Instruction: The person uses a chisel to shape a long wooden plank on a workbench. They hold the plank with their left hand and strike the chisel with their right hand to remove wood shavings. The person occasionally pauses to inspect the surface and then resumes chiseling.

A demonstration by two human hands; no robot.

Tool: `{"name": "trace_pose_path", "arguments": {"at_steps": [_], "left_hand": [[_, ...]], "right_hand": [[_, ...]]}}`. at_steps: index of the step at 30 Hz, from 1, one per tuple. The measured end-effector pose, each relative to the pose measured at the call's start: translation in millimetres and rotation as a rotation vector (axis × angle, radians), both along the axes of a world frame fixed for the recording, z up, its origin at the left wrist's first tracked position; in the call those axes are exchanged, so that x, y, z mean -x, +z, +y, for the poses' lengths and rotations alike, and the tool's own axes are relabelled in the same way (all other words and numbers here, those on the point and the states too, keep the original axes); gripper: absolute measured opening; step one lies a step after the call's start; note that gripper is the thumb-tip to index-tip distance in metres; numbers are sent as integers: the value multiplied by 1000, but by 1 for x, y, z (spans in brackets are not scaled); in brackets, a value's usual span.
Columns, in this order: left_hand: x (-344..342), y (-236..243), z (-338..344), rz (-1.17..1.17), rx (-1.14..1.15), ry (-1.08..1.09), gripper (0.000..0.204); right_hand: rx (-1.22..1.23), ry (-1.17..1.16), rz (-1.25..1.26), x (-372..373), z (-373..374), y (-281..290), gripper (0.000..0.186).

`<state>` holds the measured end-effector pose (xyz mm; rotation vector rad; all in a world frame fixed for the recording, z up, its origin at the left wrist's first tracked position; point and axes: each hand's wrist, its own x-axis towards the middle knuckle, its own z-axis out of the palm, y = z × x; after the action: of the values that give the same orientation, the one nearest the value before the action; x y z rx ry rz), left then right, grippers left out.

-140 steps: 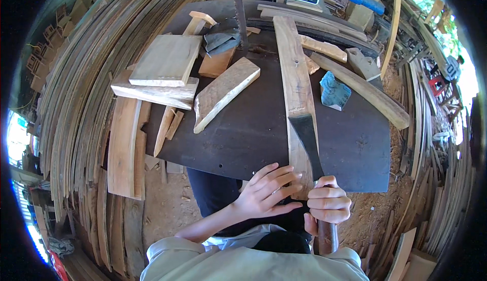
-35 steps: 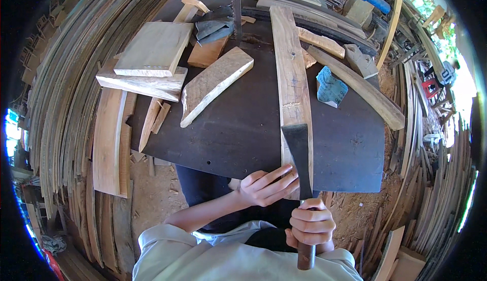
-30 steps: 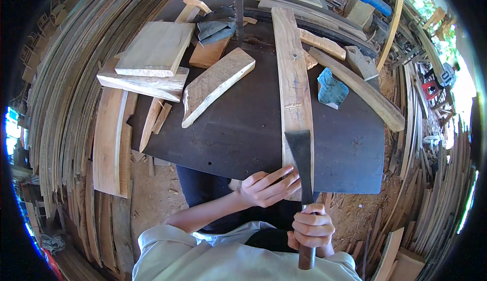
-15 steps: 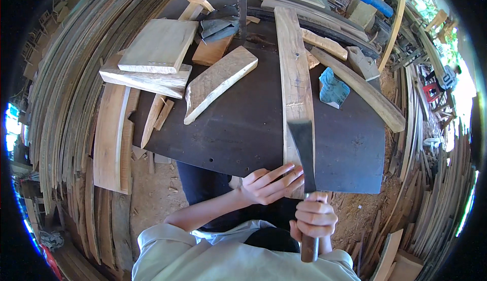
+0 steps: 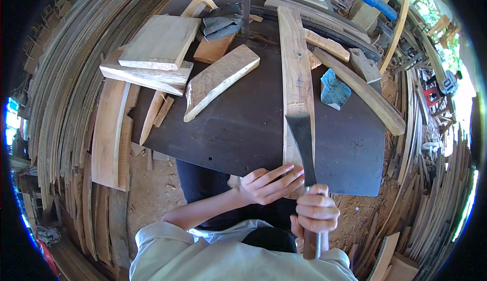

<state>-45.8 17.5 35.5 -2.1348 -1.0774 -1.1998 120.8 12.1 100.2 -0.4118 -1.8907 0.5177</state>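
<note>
Head view: right hand [image 5: 316, 214] is clenched on the wooden handle of a broad dark blade [image 5: 303, 146], its grip closed tight, the flat of the blade lying along the near end of a long plank [image 5: 296, 73]. Left hand [image 5: 270, 183] is spread flat, fingers pressing down on the plank's near end just beside the blade, holding it in place rather than gripping anything. Compared with a second ago, the blade has moved up the plank a little and the right hand has come closer to the counter's edge; nearly five seconds ago the fist sat higher still, so the blade appears to be worked back and forth along the same end of the wood, which itself has barely shifted.

Plank runs lengthwise across a dark counter [image 5: 243, 129], from its near edge to the far side. Also on it lie a short thick board [image 5: 218, 80], a stack of pale boards [image 5: 157, 53] at the left, a curved wooden piece [image 5: 362, 91] at the right and a blue-grey block [image 5: 334, 89]. Bent wooden strips [image 5: 66, 78] are piled all around on a dirt floor, in daylight.
</note>
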Motion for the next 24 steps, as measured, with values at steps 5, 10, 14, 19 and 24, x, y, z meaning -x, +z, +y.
{"name": "trace_pose_path", "arguments": {"at_steps": [5,10,14,19,24], "left_hand": [[-2,-11,-5,1,38,-2,27],[1,3,-1,0,33,-31,18],[0,2,-1,-28,34,-16,17],[0,-2,-1,7,11,0,16],[-2,-6,-2,-14,16,10,22]], "right_hand": [[10,-16,-39,-10,-20,-6,16],[-70,27,23,1,5,-8,17],[-88,6,26,11,17,-7,16],[-37,-24,-24,-3,-12,-8,16],[-62,2,-23,-3,-7,-7,17]]}}
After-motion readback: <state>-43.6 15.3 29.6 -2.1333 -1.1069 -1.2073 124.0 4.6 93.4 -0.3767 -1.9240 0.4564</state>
